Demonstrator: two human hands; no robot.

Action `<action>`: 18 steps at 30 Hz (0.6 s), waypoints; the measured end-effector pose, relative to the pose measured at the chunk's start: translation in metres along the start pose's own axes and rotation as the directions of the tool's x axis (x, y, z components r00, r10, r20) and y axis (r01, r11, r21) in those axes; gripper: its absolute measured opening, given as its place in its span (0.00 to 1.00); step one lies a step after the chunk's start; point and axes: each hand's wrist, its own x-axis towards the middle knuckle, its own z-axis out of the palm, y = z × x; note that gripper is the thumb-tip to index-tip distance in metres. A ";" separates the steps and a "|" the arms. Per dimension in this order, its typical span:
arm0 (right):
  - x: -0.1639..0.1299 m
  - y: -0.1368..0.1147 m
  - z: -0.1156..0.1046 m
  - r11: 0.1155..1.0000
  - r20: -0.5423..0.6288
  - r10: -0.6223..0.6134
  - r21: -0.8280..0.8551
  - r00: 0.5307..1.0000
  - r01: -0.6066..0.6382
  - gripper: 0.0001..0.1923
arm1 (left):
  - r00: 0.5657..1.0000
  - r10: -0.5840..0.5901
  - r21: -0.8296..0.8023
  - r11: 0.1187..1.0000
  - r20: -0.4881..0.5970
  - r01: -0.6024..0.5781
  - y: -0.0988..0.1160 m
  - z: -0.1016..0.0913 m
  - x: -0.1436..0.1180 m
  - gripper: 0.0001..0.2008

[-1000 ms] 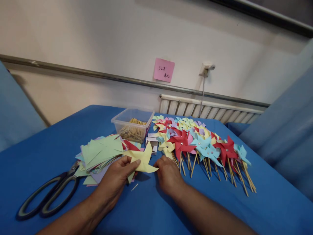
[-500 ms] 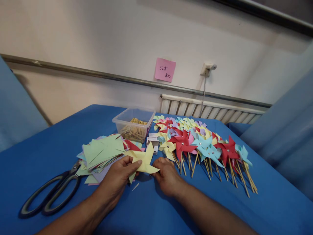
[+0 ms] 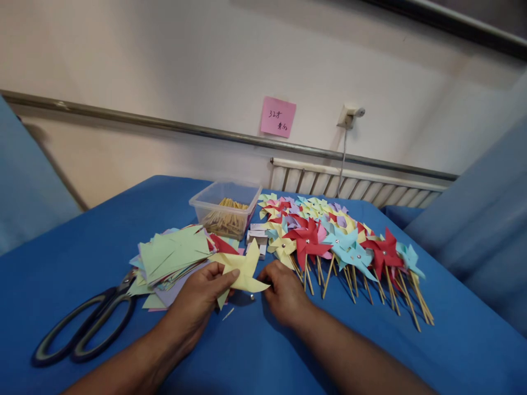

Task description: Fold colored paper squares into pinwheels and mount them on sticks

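Centrally, lower frame: yellow pinwheel (image 3: pixel 244 270) pinched flat in left hand (image 3: pixel 197 302) (vanes kept folded); right hand (image 3: pixel 284 293) curled beside, apparently empty.

**Q:** how are your hands sitting rn?

**A:** my left hand (image 3: pixel 197 302) is palm-down, thumb and fingers pinched shut. Right hand (image 3: pixel 284 293) is just beside it, knuckles up, fingers curled inward. Both forearms angle in.

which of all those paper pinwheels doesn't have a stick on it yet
The pale yellow pinwheel pinched in the left hand. It is held above the cloth with no stick, while the finished pinwheels lie on sticks.
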 end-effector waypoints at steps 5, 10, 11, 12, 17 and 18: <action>-0.008 -0.014 -0.004 0.985 0.059 -0.122 -0.118 0.991 0.129 0.06 | 1.000 0.005 -0.002 1.000 -0.014 -0.005 -0.001 0.000 0.001 0.13; -0.015 -0.027 -0.006 0.925 0.176 -0.161 -0.315 0.971 0.211 0.04 | 1.000 0.002 0.007 1.000 -0.018 -0.002 0.000 0.000 0.000 0.13; -0.014 -0.027 -0.005 0.920 0.183 -0.153 -0.332 0.971 0.208 0.05 | 1.000 0.004 0.007 1.000 -0.018 -0.003 0.001 0.000 -0.001 0.13; -0.014 -0.026 -0.005 0.918 0.182 -0.144 -0.343 0.973 0.200 0.05 | 1.000 0.004 0.007 1.000 -0.018 -0.004 0.001 0.001 -0.001 0.13; -0.011 -0.016 0.003 0.913 0.164 -0.130 -0.364 0.978 0.183 0.06 | 1.000 0.010 0.010 1.000 -0.027 -0.010 0.002 0.003 -0.004 0.13; -0.011 -0.014 0.004 0.915 0.164 -0.136 -0.358 0.977 0.187 0.06 | 0.999 0.019 0.013 1.000 -0.041 -0.019 0.002 0.003 -0.004 0.13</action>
